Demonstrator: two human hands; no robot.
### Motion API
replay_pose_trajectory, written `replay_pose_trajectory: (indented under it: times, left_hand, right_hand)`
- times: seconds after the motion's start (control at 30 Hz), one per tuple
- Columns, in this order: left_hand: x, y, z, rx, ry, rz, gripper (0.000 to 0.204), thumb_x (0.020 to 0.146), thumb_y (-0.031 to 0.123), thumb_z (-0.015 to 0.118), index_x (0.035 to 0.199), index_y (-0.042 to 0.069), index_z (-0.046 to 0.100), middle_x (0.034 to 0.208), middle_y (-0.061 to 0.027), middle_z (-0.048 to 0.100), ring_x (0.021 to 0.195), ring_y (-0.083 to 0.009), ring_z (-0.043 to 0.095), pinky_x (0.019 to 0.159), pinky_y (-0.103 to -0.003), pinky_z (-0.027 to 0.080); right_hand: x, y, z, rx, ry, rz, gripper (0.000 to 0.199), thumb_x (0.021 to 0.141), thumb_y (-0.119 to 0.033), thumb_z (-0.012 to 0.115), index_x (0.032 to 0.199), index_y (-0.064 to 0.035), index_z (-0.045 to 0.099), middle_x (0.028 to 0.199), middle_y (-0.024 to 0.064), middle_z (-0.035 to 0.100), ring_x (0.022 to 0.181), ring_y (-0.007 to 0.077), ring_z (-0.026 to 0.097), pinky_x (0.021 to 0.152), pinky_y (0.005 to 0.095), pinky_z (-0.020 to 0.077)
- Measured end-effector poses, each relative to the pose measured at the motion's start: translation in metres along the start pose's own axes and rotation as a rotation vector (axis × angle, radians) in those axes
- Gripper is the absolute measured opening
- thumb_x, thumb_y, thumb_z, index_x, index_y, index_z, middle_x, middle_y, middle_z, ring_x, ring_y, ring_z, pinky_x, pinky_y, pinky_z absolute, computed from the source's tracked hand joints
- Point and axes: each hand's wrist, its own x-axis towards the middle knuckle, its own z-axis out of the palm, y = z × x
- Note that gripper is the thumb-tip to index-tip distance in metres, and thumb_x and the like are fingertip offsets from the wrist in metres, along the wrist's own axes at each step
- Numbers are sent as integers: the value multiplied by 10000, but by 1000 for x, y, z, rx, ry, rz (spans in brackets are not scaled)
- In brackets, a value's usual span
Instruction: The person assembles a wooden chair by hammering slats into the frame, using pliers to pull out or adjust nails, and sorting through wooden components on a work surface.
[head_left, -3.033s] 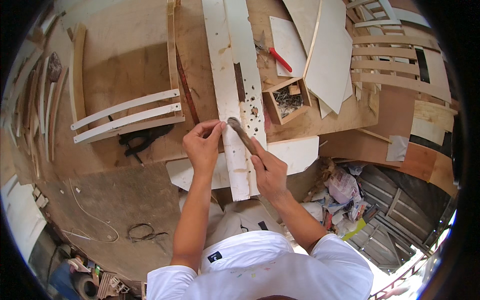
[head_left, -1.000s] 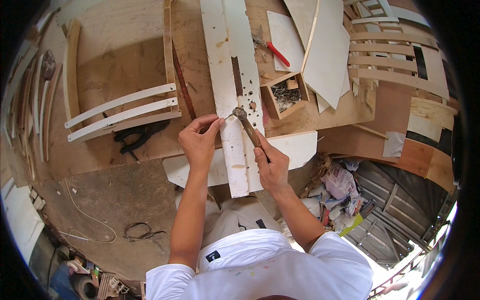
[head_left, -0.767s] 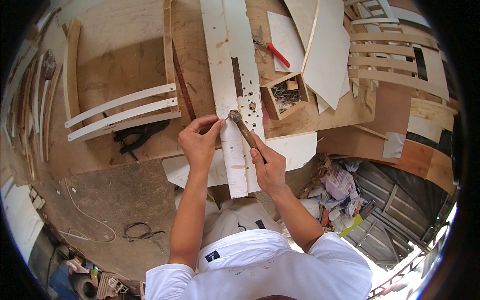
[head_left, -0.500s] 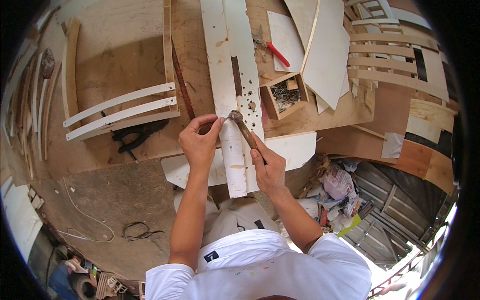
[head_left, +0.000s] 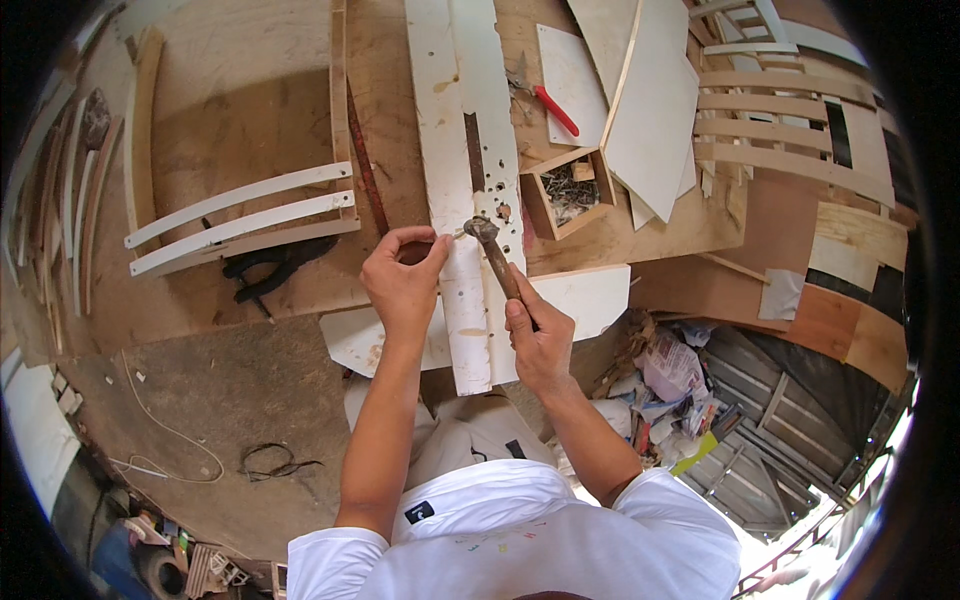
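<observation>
Workpiece: long narrow white-painted board [head_left: 467, 300], lying lengthwise on the bench, near end pointing at the person's lap, scuffed and stained. It sits against a pale wider board peppered with dark holes [head_left: 488, 70]; can't tell whether it rests on that or just beside it.

Left hand [head_left: 402, 277]: thumb and forefinger pinched at the narrow board's left edge, by the look of it on a thin nail-like piece [head_left: 459, 234]. Too small to be sure. Right hand [head_left: 543, 338]: fist wrapped around the wooden handle of a dark-headed hammer [head_left: 499, 262]. Head is over the boards, just right of the pinch; contact with the surface unclear.

Risks, my read: fingertips sit very near the hammer head, so an off-centre blow could hit them. A loose pinch or a glancing strike would tip or bend the thin piece. I see no clamp on the narrow board, so it could shift or bounce if struck.

Further out: white cross board with cut corners [head_left: 590, 300] at the bench edge, open wooden box [head_left: 541, 210] of small metal bits, red-handled pliers [head_left: 556, 110], white-slatted frame [head_left: 240, 197] with a black clamp [head_left: 290, 260] beside it, all around the brown plywood bench [head_left: 250, 120].
</observation>
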Motion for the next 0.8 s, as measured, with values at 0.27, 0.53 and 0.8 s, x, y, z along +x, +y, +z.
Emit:
replay_pose_trajectory:
  times: [0.27, 0.53, 0.8]
  left_hand:
    - [-1, 3, 0, 17, 8, -7, 230, 813, 104, 873, 971, -18, 760, 853, -53, 755, 754, -84, 678, 684, -233, 544]
    - [2, 2, 0, 41, 17, 4, 198, 792, 91, 860, 935, -6, 763, 832, -72, 773, 746, -123, 725, 707, -264, 567]
    - [0, 1, 1, 14, -8, -27, 202, 817, 48, 850, 970, -33, 745, 879, -77, 755, 784, -118, 694, 732, -254, 554]
  right_hand:
    - [4, -13, 0, -166, 17, -171, 415, 1036, -182, 626, 1433, -64, 610, 804, 172, 677, 679, 269, 635, 678, 367, 527]
    - [8, -25, -5, -187, 17, -196, 413, 1011, -136, 652, 1414, -49, 623, 799, 185, 673, 660, 284, 629, 666, 381, 526]
    - [3, -27, -14, -152, 31, -218, 411, 1005, -125, 652, 1410, -56, 625, 816, 194, 685, 672, 309, 648, 661, 399, 523]
